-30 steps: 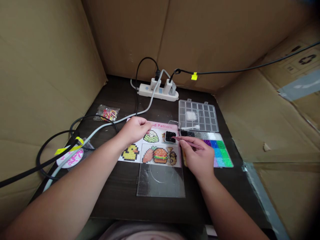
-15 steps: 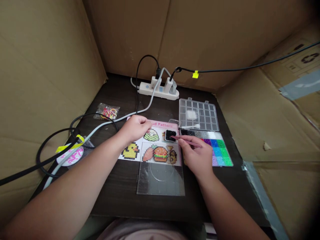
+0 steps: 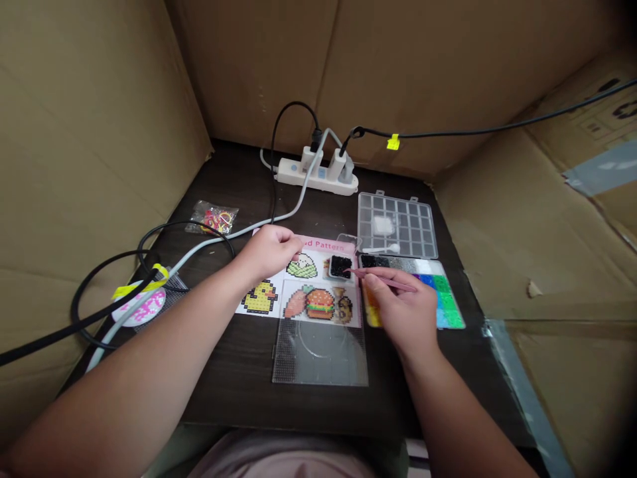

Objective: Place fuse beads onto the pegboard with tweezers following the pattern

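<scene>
My right hand pinches pink tweezers whose tips reach a small square dish of black beads. That dish sits on a pink pattern card with a duck, a carrot and a burger printed on it. My left hand rests closed on the card's upper left edge, fingers curled; whether it holds anything is hidden. A clear square pegboard lies in front of the card. To the right lies a tray of sorted coloured beads, partly covered by my right hand.
An open clear compartment lid lies behind the bead tray. A white power strip with plugs and cables sits at the back. A bag of small rings and a pink round piece lie left. Cardboard walls enclose the dark table.
My right hand shifted slightly right, uncovering yellow and orange beads at the tray's left edge. The tweezers stay at the black bead dish. My left hand stays put.
</scene>
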Demonstrator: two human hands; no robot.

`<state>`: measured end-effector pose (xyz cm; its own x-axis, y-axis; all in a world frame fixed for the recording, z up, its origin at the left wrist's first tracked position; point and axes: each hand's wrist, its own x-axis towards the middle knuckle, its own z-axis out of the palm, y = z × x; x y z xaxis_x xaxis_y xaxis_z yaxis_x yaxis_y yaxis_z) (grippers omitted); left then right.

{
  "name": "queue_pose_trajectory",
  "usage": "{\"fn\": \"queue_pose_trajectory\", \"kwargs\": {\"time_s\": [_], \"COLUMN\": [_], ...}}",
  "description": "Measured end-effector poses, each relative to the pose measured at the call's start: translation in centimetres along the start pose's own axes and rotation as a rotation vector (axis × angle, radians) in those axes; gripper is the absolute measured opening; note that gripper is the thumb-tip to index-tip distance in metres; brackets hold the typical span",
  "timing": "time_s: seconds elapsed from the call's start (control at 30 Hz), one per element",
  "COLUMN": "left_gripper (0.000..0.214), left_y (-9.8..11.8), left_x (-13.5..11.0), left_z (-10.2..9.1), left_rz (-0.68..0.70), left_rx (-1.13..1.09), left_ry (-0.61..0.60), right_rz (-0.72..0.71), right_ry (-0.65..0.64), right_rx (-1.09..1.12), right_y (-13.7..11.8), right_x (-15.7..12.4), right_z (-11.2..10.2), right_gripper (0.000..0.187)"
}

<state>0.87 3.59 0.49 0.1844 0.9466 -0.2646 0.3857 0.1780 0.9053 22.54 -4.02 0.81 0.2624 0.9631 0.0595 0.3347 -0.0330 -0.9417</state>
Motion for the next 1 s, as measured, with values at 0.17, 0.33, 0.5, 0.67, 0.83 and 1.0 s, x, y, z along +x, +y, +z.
{"fn": "queue_pose_trajectory", "kwargs": {"time_s": [0.17,0.33,0.5,0.67,0.83,1.0], "left_gripper": [0.024,0.025,0.029,0.027,0.026,0.028], "left_y": [-0.3,-0.2,0.3,0.5,0.3,0.1], "left_x": [0.2,0.2,-0.1,-0.2,-0.1,0.0], "left_z": [0.0,0.0,0.0,0.0,0.1,0.1], "left_rz": [0.018,0.014,0.012,0.013,0.019,0.032], "left_rx": [-0.027,-0.006,0.012,0.010,-0.002,-0.022], "left_ry": [-0.010,-0.005,-0.012,-0.003,-0.005,-0.003], "right_rz": [0.061,0.034,0.054,0.066,0.068,0.066], "right_ry": [-0.051,-0.209,-0.297,-0.357,-0.361,-0.358], "right_rx": [0.066,-0.089,-0.130,-0.129,-0.144,-0.168], "right_y": [-0.1,-0.8,-1.6,-1.5,-1.3,-1.0], "right_x": [-0.1,-0.1,-0.1,-0.2,-0.2,-0.2], "right_z": [-1.5,-2.3,-2.4,-2.2,-2.3,-2.4], "right_gripper": [0.016,0.016,0.011,0.012,0.015,0.015]}}
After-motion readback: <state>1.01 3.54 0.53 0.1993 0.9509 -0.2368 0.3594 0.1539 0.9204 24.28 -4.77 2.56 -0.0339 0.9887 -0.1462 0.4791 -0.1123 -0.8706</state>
